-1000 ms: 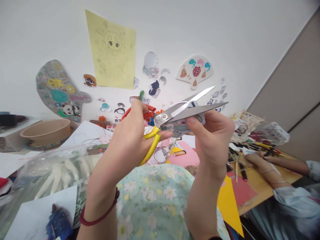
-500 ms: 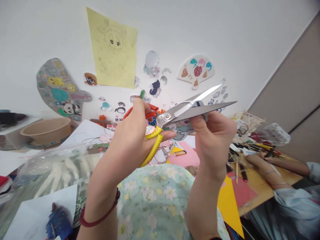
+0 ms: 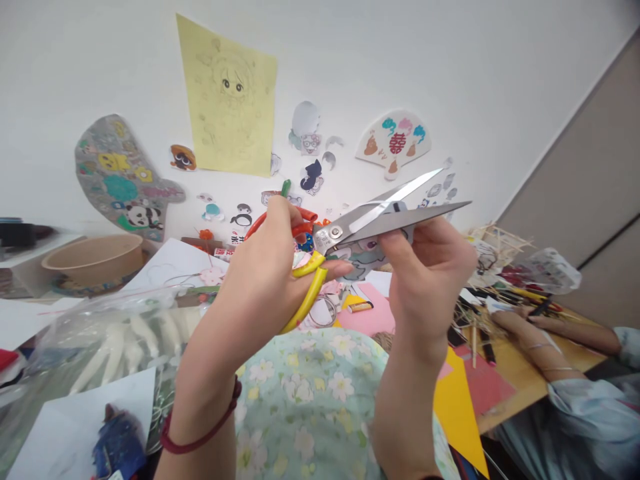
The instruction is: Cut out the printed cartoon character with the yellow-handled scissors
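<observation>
My left hand (image 3: 260, 277) is wrapped around the handles of a pair of scissors (image 3: 336, 232), one red and one yellow. Its silver blades stand apart, pointing to the right. Between the thumb and fingers of my right hand (image 3: 425, 287) is a paper cutout (image 3: 356, 265) with a grey cartoon drawing. The cutout lies behind and between the blades, which hide part of it. Whether the blades touch the paper at this instant, I cannot tell. My right thumb is close to the lower blade.
Below my hands is a flowered cloth (image 3: 305, 400). A plastic bag of white model hands (image 3: 120, 340) lies to the left, near a brown bowl (image 3: 95, 257). A co-worker's forearms (image 3: 530, 343) rest at the right table. Paper pictures cover the wall ahead.
Very little differs. My right hand and the cutout have shifted slightly against the blades, and the whole view has moved a touch. Both grips stay the same.
</observation>
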The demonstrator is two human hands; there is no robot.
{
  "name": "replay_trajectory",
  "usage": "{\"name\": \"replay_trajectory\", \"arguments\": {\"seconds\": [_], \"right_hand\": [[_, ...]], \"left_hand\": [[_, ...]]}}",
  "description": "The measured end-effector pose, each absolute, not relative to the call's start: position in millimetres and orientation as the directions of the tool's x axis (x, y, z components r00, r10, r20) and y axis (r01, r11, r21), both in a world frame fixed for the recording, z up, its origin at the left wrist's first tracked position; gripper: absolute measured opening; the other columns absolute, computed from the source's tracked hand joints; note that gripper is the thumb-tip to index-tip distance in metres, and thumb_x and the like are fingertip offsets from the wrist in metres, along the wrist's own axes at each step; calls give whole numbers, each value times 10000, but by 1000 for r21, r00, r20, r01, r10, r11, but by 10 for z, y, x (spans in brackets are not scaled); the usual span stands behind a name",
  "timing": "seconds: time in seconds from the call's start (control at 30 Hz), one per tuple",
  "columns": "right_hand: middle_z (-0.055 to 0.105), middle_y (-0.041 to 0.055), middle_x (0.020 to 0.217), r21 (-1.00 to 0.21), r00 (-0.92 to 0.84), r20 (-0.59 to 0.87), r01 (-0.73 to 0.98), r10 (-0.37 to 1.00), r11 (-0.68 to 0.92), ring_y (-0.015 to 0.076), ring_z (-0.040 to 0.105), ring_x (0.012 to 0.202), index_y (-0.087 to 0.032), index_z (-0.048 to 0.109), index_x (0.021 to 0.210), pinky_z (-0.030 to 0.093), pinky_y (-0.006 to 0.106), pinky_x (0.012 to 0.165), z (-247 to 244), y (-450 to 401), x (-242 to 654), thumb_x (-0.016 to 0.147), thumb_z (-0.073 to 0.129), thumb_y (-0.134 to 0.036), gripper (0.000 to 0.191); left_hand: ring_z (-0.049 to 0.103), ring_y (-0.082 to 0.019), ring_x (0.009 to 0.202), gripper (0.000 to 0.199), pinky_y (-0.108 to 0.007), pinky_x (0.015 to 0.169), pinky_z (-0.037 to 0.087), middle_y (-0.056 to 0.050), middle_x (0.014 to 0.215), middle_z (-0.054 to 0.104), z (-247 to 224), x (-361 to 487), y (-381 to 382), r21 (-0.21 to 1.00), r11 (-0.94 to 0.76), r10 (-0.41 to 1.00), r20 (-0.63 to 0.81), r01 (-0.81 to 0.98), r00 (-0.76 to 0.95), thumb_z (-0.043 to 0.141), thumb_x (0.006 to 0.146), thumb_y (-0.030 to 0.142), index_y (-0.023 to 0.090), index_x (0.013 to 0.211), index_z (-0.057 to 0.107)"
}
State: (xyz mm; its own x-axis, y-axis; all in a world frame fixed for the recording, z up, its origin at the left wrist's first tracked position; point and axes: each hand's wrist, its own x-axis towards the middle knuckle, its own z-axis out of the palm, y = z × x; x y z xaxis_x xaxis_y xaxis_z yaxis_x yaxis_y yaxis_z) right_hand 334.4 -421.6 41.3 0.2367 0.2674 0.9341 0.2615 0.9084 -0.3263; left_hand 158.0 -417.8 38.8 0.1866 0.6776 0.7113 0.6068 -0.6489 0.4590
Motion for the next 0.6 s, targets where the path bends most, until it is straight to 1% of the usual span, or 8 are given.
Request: {"name": "replay_trajectory", "arguments": {"seconds": [0.2, 0.33, 0.43, 0.53, 0.6], "right_hand": [[720, -23, 792, -367, 246, 915, 175, 320, 914, 142, 658, 765, -265, 740, 855, 562, 297, 707, 408, -4198, 3338, 831, 736, -229, 43], [710, -22, 780, -387, 249, 906, 153, 343, 909, 139, 655, 749, -260, 729, 846, 555, 290, 687, 400, -4198, 3329, 830, 743, -245, 26], [682, -23, 741, -340, 263, 922, 201, 283, 919, 145, 652, 734, -264, 721, 836, 550, 298, 679, 389, -4174, 3302, 836, 733, -221, 45], [660, -29, 707, -268, 302, 934, 236, 192, 934, 147, 649, 740, -271, 733, 831, 543, 298, 682, 382, -4156, 3253, 824, 724, -144, 127], [652, -28, 706, -251, 335, 928, 243, 162, 937, 140, 636, 728, -269, 747, 837, 533, 290, 670, 384, -4165, 3223, 814, 720, -108, 164]], "left_hand": [[579, -150, 693, 512, -282, 569, 430, -30, 950, 612, 402, 1576, -4136, 467, -671, 668, 718, 576, 196, 725, 791, 554, 247, 1014, 381], [623, -181, 789, 502, -281, 592, 445, -36, 957, 620, 388, 1575, -4114, 466, -695, 653, 728, 547, 210, 731, 791, 541, 248, 1013, 389], [633, -196, 824, 476, -294, 611, 448, -47, 969, 625, 386, 1580, -4129, 455, -688, 653, 729, 566, 207, 712, 813, 534, 245, 1010, 389], [643, -212, 831, 476, -321, 630, 455, -58, 1022, 629, 398, 1583, -4168, 464, -649, 679, 711, 603, 184, 695, 823, 534, 249, 1029, 374], [655, -235, 865, 497, -346, 656, 466, -64, 1071, 628, 410, 1581, -4196, 470, -631, 692, 700, 617, 175, 700, 816, 540, 256, 1043, 362]]}}
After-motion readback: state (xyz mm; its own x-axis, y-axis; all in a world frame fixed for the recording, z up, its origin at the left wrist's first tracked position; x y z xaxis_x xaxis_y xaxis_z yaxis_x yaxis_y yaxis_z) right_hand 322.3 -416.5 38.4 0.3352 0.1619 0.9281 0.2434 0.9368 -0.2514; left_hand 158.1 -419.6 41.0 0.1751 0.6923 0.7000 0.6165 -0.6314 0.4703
